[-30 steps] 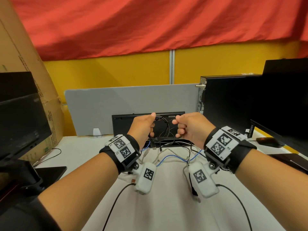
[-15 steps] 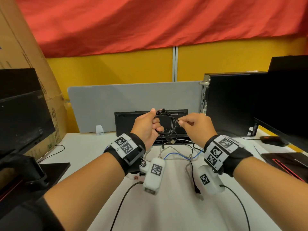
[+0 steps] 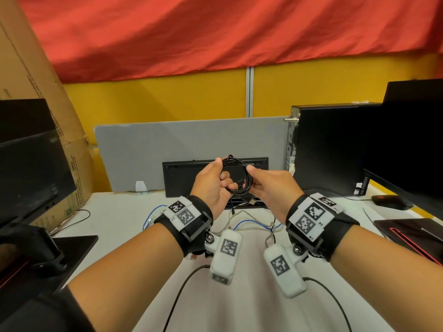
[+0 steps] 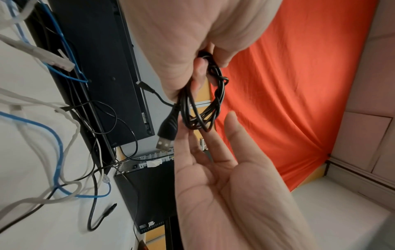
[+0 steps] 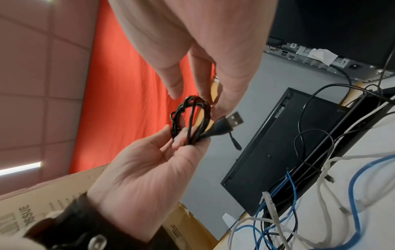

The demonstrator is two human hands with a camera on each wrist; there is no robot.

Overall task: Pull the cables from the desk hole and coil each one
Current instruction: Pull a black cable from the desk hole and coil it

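Observation:
A thin black USB cable wound into a small coil (image 3: 248,182) hangs above the white desk (image 3: 124,212), in front of an upended black keyboard (image 3: 191,171). My left hand (image 3: 215,185) grips one side of the coil (image 4: 220,91) with curled fingers. My right hand (image 3: 263,185) faces it, palm open (image 4: 224,177); its straight fingers and thumb touch the coil's other side (image 5: 192,103). The USB plug (image 4: 164,143) sticks out below the coil (image 5: 233,120). Blue cable (image 3: 247,222) and whitish cable (image 3: 230,221) lie loose on the desk under my hands.
A grey divider (image 3: 143,152) stands behind the keyboard. A black PC tower (image 3: 335,149) and monitor (image 3: 407,152) stand at the right, with a mouse (image 3: 388,201) below them. Another monitor (image 3: 28,164) and a cardboard box (image 3: 36,80) are at the left.
My right hand pinched the cable's free end before; now that end is in the coil and the right fingers lie straight against it. Both hands have drawn closer together.

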